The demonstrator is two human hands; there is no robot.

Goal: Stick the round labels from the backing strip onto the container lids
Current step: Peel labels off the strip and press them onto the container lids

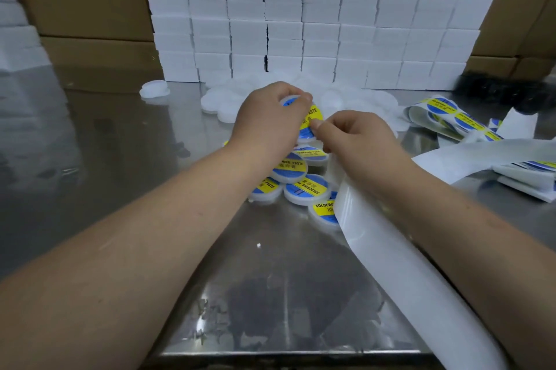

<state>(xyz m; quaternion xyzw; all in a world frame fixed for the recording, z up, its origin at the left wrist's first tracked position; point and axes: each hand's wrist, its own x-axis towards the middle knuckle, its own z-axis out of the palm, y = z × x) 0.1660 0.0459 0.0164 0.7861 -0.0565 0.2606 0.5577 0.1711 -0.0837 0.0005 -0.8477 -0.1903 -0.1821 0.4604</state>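
Writing: round label (313, 116), blue with yellow band, reads "PASTE"; labelled lids (307, 189) below it read "SOLDERING PASTE"
Left hand (270, 119): curled round a lid (305, 138) at frame centre
Right hand (358, 141): fingers curled, thumb on the label; grip cannot be told
Backing strip (391, 264): runs from under the right hand to the lower right edge
Open room: bare steel table (120, 144), left half

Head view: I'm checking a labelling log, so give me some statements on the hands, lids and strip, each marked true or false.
1. The left hand holds a lid bearing a label. True.
2. The right hand lies flat and idle. False: its curled fingers pinch that label.
3. Labelled lids lie on the table near the hands. True.
4. The backing strip is black. False: it is white.
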